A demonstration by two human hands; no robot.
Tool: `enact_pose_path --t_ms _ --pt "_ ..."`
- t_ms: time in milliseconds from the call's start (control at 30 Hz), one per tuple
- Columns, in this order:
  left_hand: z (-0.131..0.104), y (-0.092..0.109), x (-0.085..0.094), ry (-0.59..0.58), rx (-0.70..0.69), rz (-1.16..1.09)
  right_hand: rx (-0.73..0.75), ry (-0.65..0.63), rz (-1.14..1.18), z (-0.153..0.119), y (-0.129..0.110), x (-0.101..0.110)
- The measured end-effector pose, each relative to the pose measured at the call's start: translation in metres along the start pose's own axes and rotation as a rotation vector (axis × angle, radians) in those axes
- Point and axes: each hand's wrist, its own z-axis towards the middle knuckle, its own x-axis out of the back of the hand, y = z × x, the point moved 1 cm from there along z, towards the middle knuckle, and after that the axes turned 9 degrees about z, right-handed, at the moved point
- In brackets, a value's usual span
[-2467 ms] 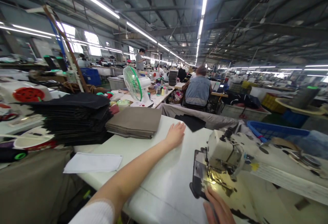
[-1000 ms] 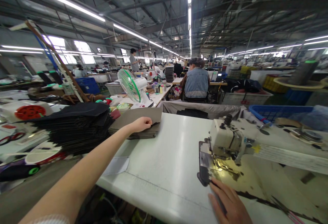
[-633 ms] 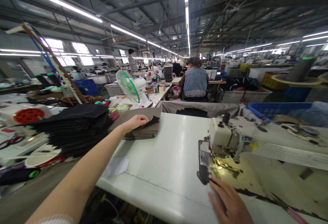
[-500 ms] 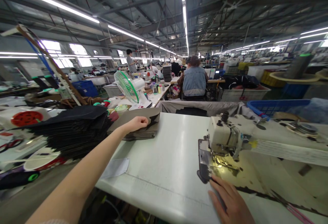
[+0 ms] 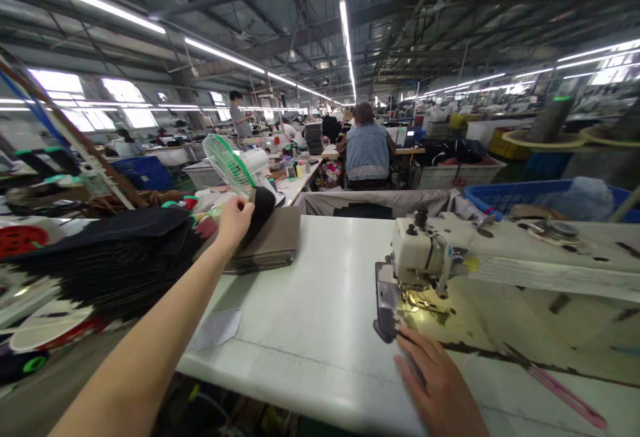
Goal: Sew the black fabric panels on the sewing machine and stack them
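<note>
My left hand (image 5: 236,220) pinches the edge of a fabric piece (image 5: 259,214), brown on one face and black on the other. The piece is lifted and folded back over a stack of brown fabric pieces (image 5: 273,240) on the white table. My right hand (image 5: 437,380) rests at the table front, fingertips by the near corner of the sewing machine (image 5: 425,257). Its fingers curl round a narrow dark grey thing, mostly hidden and too unclear to name. Under the needle area a small lamp glows.
A tall pile of black fabric pieces (image 5: 115,250) stands left of the brown stack. Pink-handled scissors (image 5: 560,390) lie right of my right hand. A green-rimmed fan (image 5: 227,160) stands behind the stack, and a blue basket (image 5: 485,197) behind the machine. A person (image 5: 367,147) sits ahead, facing away.
My left hand has drawn the top fabric piece up and back to the left, showing its black face. My right hand stays by the machine. The view has turned slightly right.
</note>
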Motion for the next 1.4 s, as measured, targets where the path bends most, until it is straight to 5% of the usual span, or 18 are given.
enact_pose_path --t_ms 67,133,267,333,433,567,700,867,1000,1133,1233,1333,1400 --pt "-0.018 0.02 0.001 -0.035 -0.155 -0.012 -0.074 0.006 0.022 0.001 -0.004 0.001" --pt "-0.053 0.041 -0.009 -0.232 -0.469 -0.049 -0.125 0.058 0.043 0.004 -0.009 0.005" --pt "-0.161 0.063 -0.041 -0.677 -0.888 -0.205 -0.106 0.195 0.093 0.007 -0.026 0.021" --pt "-0.213 0.064 -0.052 -0.82 -1.025 -0.229 -0.055 0.162 0.112 0.008 -0.034 0.033" --pt "-0.262 0.059 -0.055 -0.916 -1.243 -0.282 0.036 -0.095 0.093 0.009 -0.04 0.048" --pt "-0.278 0.052 -0.043 -0.998 -1.367 -0.32 0.023 -0.546 0.07 -0.002 -0.032 0.062" --pt "-0.275 0.046 -0.024 -1.091 -1.278 -0.35 -0.121 -0.638 0.109 -0.012 -0.026 0.08" --pt "-0.253 0.039 -0.01 -1.25 -0.909 -0.424 -0.399 -0.635 0.464 0.016 -0.033 0.103" --pt "-0.219 0.037 -0.041 -1.08 -0.517 -0.457 -0.719 -0.357 0.52 0.047 -0.016 0.075" --pt "-0.195 0.038 -0.081 -0.803 -0.193 -0.368 -0.806 -0.066 0.505 0.057 0.011 0.025" --pt "-0.196 0.038 -0.089 -0.853 -0.159 -0.325 -0.85 -0.039 0.5 0.047 0.018 0.006" --pt "-0.21 0.035 -0.083 -0.961 -0.196 -0.262 -0.874 -0.074 0.52 0.032 0.013 0.009" --pt "-0.22 0.033 -0.077 -0.934 -0.223 -0.249 -0.903 -0.071 0.551 0.026 0.007 0.017"
